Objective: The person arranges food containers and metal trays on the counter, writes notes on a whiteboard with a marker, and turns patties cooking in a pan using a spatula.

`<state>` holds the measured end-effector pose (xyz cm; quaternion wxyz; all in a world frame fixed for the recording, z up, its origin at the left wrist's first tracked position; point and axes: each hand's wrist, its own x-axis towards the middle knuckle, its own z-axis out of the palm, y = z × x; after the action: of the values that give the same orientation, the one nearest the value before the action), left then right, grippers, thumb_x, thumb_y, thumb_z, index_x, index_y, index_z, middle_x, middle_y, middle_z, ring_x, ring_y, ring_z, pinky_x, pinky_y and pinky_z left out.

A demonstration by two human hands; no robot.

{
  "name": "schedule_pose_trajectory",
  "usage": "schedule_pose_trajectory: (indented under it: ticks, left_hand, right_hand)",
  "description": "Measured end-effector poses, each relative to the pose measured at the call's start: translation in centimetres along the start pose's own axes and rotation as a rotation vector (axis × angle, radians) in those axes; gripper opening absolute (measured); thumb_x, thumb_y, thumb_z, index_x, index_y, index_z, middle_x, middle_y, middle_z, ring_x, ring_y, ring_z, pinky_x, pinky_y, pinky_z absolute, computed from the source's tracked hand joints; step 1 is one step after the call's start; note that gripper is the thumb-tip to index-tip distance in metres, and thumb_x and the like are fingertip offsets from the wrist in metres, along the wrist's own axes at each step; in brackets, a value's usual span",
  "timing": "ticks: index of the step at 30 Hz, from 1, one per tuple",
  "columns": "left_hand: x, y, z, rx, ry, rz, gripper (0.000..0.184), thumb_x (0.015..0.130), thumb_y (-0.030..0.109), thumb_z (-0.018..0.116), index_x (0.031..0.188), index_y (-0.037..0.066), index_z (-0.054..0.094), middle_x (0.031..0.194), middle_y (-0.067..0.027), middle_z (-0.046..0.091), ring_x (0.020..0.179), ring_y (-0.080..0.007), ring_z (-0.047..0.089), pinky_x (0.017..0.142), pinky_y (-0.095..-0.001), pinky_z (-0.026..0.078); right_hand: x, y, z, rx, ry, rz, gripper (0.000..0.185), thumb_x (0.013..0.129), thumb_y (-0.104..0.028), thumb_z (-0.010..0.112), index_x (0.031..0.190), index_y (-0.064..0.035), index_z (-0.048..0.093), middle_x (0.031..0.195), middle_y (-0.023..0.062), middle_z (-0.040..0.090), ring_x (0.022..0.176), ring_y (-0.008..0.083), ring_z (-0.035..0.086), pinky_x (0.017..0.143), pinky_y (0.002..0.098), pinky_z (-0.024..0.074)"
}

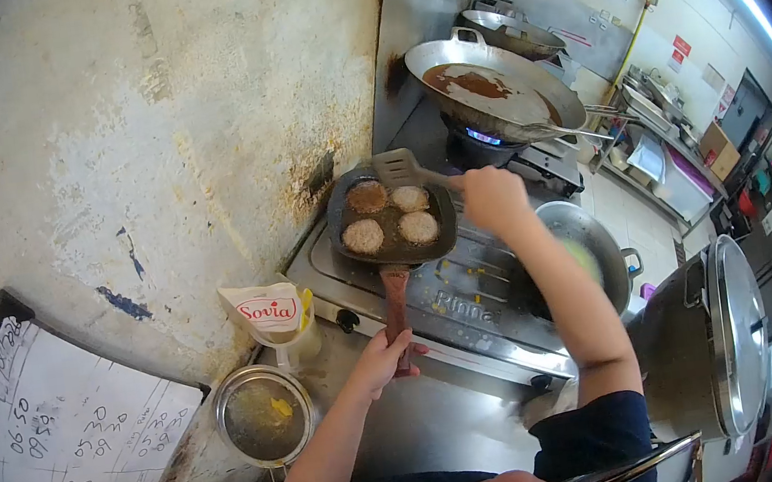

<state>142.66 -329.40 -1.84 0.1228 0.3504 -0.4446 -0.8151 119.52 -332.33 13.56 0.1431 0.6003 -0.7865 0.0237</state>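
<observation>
My left hand [383, 361] is wrapped round the brown handle of a dark square frying pan [395, 257], which sits on the left burner of a gas stove [472, 312]. Several round patties [363, 237] lie in the pan; the one at the far left is browner than the others. In my right hand [494, 199], closed round its handle, is a slotted spatula [399, 168]. The spatula's blade is over the pan's far edge, close to the two far patties. Whether it touches one, I cannot tell.
A metal pan [587, 231] stands on the right burner. Behind, a large wok [492, 83] of brown liquid sits over a blue flame. Left of the stove are a strainer [259, 372] and a jug holding a Sovia packet [264, 310]. A big lidded pot [687, 339] stands at right.
</observation>
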Motion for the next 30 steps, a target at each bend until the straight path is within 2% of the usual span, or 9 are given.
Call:
schedule_pose_trajectory:
  ticks: [7, 13, 16, 18, 19, 21, 22, 26, 30]
  left_hand:
    - [0.2, -0.3, -0.1, -0.026, -0.003, 0.012, 0.03, 0.092, 0.035, 0.048, 0.106, 0.008, 0.044, 0.091, -0.0088, 0.063, 0.058, -0.0133, 0.057, 0.056, -0.027, 0.051]
    - [-0.1, 0.2, -0.1, -0.01, -0.003, -0.013, 0.031, 0.092, 0.034, 0.048, 0.107, 0.008, 0.043, 0.091, -0.01, 0.063, 0.061, -0.0141, 0.059, 0.056, -0.027, 0.051]
    - [-0.2, 0.3, 0.1, -0.025, -0.008, -0.005, 0.031, 0.093, 0.033, 0.048, 0.107, 0.007, 0.042, 0.092, -0.0106, 0.063, 0.061, -0.0142, 0.059, 0.057, -0.0268, 0.051]
    - [-0.2, 0.3, 0.0, -0.043, -0.006, 0.004, 0.031, 0.093, 0.033, 0.047, 0.108, 0.007, 0.042, 0.092, -0.0108, 0.063, 0.062, -0.0141, 0.059, 0.057, -0.0266, 0.051]
    - [-0.1, 0.3, 0.0, -0.029, -0.017, 0.0, 0.03, 0.093, 0.033, 0.047, 0.108, 0.007, 0.041, 0.092, -0.0107, 0.063, 0.062, -0.0137, 0.059, 0.057, -0.0264, 0.051]
    - [0.1, 0.1, -0.2, -0.014, -0.028, -0.011, 0.03, 0.093, 0.032, 0.046, 0.108, 0.006, 0.041, 0.092, -0.0105, 0.063, 0.062, -0.0134, 0.058, 0.057, -0.0261, 0.051]
    - [0.3, -0.1, -0.2, -0.009, -0.039, -0.012, 0.03, 0.093, 0.032, 0.046, 0.108, 0.007, 0.041, 0.093, -0.0105, 0.063, 0.063, -0.0131, 0.058, 0.058, -0.0261, 0.052]
    - [0.2, 0.0, -0.2, -0.002, -0.054, 0.002, 0.028, 0.094, 0.031, 0.045, 0.108, 0.007, 0.041, 0.093, -0.0107, 0.063, 0.062, -0.0129, 0.057, 0.058, -0.0263, 0.051]
    - [0.6, -0.4, -0.5, -0.031, -0.063, 0.014, 0.028, 0.094, 0.032, 0.045, 0.108, 0.008, 0.041, 0.094, -0.0112, 0.063, 0.061, -0.0131, 0.057, 0.058, -0.0266, 0.051]
  right_hand:
    - [2.2, 1.8, -0.8, -0.114, -0.175, 0.054, 0.016, 0.071, -0.012, 0.059, 0.081, -0.0023, 0.066, 0.085, 0.0187, 0.065, 0.079, 0.0326, 0.065, 0.069, 0.0391, 0.0529]
    - [4.2, 2.6, -2.6, 0.027, -0.319, 0.103, 0.018, 0.07, -0.011, 0.054, 0.073, 0.0038, 0.064, 0.083, 0.0219, 0.065, 0.076, 0.034, 0.065, 0.071, 0.0406, 0.0516]
    - [5.4, 3.4, -2.5, -0.134, -0.478, -0.03, 0.02, 0.071, -0.012, 0.053, 0.071, 0.0056, 0.063, 0.073, 0.0211, 0.064, 0.069, 0.0308, 0.066, 0.061, 0.0397, 0.0524]
    - [5.8, 4.0, -3.8, 0.279, -0.661, 0.25, 0.02, 0.074, -0.014, 0.056, 0.073, 0.0038, 0.065, 0.064, 0.0161, 0.062, 0.053, 0.0232, 0.062, 0.044, 0.0337, 0.047]
    - [6.1, 4.6, -3.6, 0.28, -0.663, 0.249, 0.02, 0.074, -0.014, 0.056, 0.073, 0.0038, 0.065, 0.064, 0.0161, 0.062, 0.053, 0.0232, 0.062, 0.044, 0.0337, 0.047]
    - [6.4, 6.7, -2.5, 0.441, -0.809, 0.416, 0.018, 0.077, -0.015, 0.057, 0.081, -0.0009, 0.067, 0.061, 0.01, 0.059, 0.041, 0.0128, 0.051, 0.034, 0.0254, 0.0364]
    - [5.8, 7.5, -1.8, 0.577, -0.84, 0.467, 0.024, 0.082, -0.013, 0.055, 0.103, -0.0096, 0.064, 0.06, 0.0014, 0.056, 0.039, 0.0035, 0.039, 0.035, 0.0193, 0.0284]
    - [2.9, 8.6, 1.1, 0.993, -0.79, 0.58, 0.027, 0.083, -0.011, 0.054, 0.108, -0.0059, 0.061, 0.06, 0.0052, 0.055, 0.038, 0.0037, 0.036, 0.035, 0.0187, 0.0257]
    - [2.2, 9.7, 0.6, 0.994, -0.738, 0.547, 0.028, 0.083, -0.01, 0.053, 0.109, -0.005, 0.061, 0.059, 0.0054, 0.055, 0.038, 0.0037, 0.037, 0.034, 0.0191, 0.0257]
